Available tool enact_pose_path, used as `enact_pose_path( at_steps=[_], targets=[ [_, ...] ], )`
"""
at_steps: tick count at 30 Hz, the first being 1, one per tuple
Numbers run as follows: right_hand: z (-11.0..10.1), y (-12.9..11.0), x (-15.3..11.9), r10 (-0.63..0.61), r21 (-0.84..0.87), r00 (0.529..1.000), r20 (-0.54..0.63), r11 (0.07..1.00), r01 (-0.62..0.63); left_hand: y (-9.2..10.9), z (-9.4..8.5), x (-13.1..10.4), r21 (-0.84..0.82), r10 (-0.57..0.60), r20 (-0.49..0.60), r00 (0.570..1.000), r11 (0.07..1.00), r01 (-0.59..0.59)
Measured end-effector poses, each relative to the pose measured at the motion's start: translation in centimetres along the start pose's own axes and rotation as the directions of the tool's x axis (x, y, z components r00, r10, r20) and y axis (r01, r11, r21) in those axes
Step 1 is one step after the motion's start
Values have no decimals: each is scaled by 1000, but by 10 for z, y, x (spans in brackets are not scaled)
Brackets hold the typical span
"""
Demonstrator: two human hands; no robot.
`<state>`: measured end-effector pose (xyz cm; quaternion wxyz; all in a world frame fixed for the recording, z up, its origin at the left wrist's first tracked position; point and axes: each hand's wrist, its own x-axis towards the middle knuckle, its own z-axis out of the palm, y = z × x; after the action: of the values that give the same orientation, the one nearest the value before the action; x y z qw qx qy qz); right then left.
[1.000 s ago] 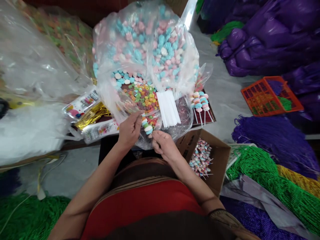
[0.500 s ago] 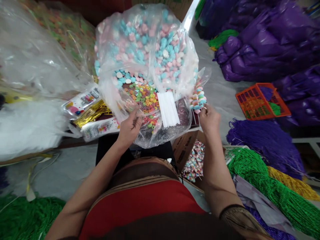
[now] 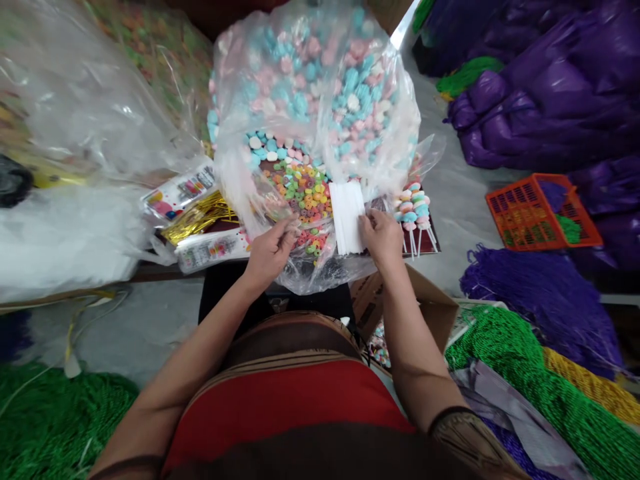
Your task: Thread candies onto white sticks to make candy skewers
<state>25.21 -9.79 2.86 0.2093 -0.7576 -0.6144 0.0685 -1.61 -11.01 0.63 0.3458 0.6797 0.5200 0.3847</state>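
Note:
At the right edge of a flat stack of white sticks (image 3: 346,217), my right hand (image 3: 381,235) touches the sticks with curled fingers; what is between its fingertips is hidden. My left hand (image 3: 273,250) has its fingers drawn together beside the loose ring-shaped candies (image 3: 306,193), and I cannot make out anything in it. Rings and sticks lie in the mouth of a large clear plastic bag (image 3: 310,283) filled with pink, blue and white candies (image 3: 300,107). Just right of my right hand lie finished candy skewers (image 3: 419,203) on white sticks.
Printed packets (image 3: 213,252) and gold twist ties (image 3: 200,217) lie left of the bag. Below the table edge stands a cardboard box (image 3: 430,303) with wrapped candies inside. An orange basket (image 3: 543,210), purple bags (image 3: 555,100) and green cord (image 3: 525,367) are on the right.
My right hand has moved left from the candy skewers to the white sticks. The skewers now lie free of it. My left hand stays by the rings while the view shifts slightly.

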Motion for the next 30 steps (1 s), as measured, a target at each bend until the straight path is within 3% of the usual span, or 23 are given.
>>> enact_pose_path(
  at_steps=[5,12,19,21,24,27,30],
  targets=[
    [12,0,19,137,-20,991,-3,990,-137,-2,0,-1,-4,-12,2,1000,1000,12],
    [9,9,14,76,102,995,-71,992,-69,-4,3,-1,-17,-2,-11,1000,1000,2],
    [-4,-1,6,61,218,982,-178,976,-21,-2,1,0,22,26,-6,1000,999,-26],
    [-11,-8,-5,118,358,987,-110,931,-71,-2,0,0,20,11,10,1000,1000,-11],
    [-20,-24,-29,162,625,982,102,757,-190,1,-1,2,9,9,26,1000,1000,-10],
    [-22,-42,-55,104,778,943,316,541,-320,12,-3,5,-16,47,10,999,999,-47],
    [-19,-58,-73,32,813,895,444,406,-417,28,-7,8,-126,80,-9,997,989,-80]
  ],
)
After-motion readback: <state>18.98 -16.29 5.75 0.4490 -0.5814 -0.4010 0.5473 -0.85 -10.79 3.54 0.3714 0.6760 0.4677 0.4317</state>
